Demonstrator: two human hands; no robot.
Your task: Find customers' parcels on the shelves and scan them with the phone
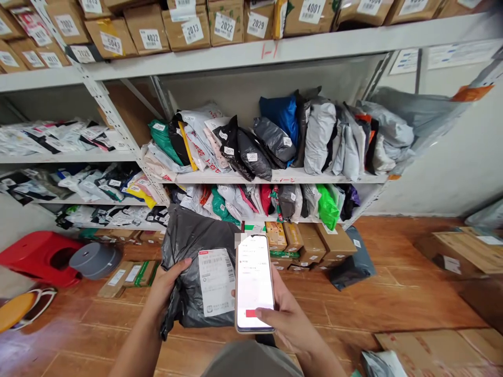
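A dark grey plastic parcel bag (188, 262) is held up in front of the person, above a wooden floor (393, 293). A white shipping label (216, 281) faces the camera on its front. The left hand (167, 285) grips the bag's left edge, fingers curled behind and thumb pressed on the front. Just right of the label, the right hand (288, 314) holds a smartphone (254, 283) upright, fingers wrapped behind, thumb resting on the lit screen's lower edge. Behind stands a white metal shelf unit (283, 177) crowded with soft parcels; numbered cardboard boxes (188, 26) line its top shelf. A red stool (39, 256) lies at the floor's left edge.
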